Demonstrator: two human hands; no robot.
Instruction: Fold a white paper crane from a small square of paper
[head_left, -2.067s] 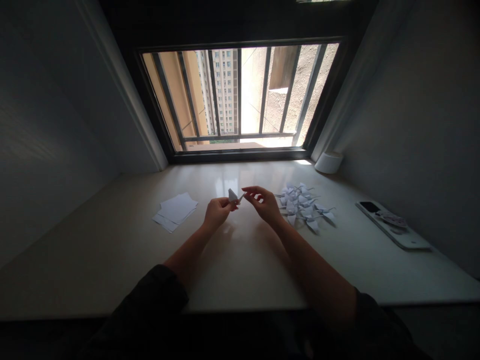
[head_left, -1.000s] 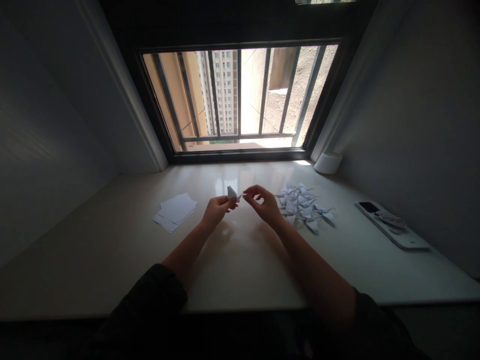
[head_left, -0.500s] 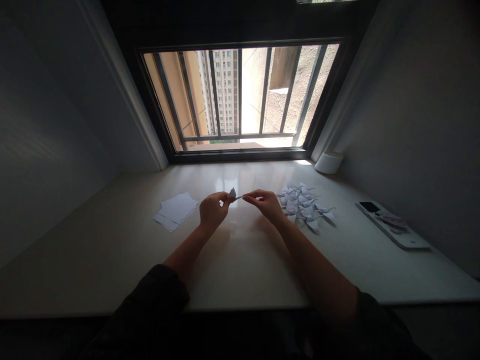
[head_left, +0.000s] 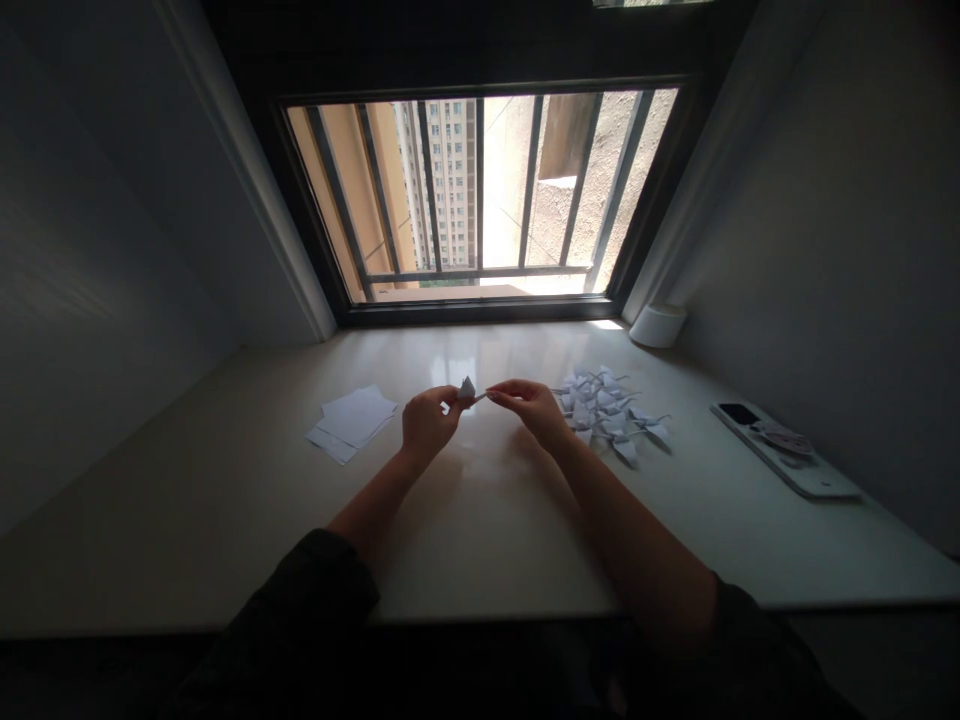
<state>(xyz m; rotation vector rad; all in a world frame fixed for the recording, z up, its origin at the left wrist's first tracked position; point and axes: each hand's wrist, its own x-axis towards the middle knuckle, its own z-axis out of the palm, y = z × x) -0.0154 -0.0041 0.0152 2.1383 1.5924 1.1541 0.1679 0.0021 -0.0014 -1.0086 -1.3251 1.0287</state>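
Observation:
Above the middle of the white sill, my left hand [head_left: 429,420] pinches a small folded paper crane [head_left: 467,387] by its body, thumb and fingers closed on it. From the other side, my right hand [head_left: 531,405] grips the thin pointed end of the same crane between thumb and fingertips. Part of the crane is hidden behind my fingers. Just right of my right hand lies a pile of white paper cranes [head_left: 611,410] with pointed wings and thin necks. Left of my left hand rest several flat white paper sheets [head_left: 358,415], loosely overlapping.
A phone [head_left: 787,455] with a round attachment lies along the right wall. Near the window's right corner stands a white cylindrical object [head_left: 657,326]. The barred window [head_left: 480,312] closes off the back, and the sill's front edge [head_left: 495,618] runs below my forearms.
Both hands have shifted very slightly to the right with the crane between them. The sheets, the pile and the phone are where they were.

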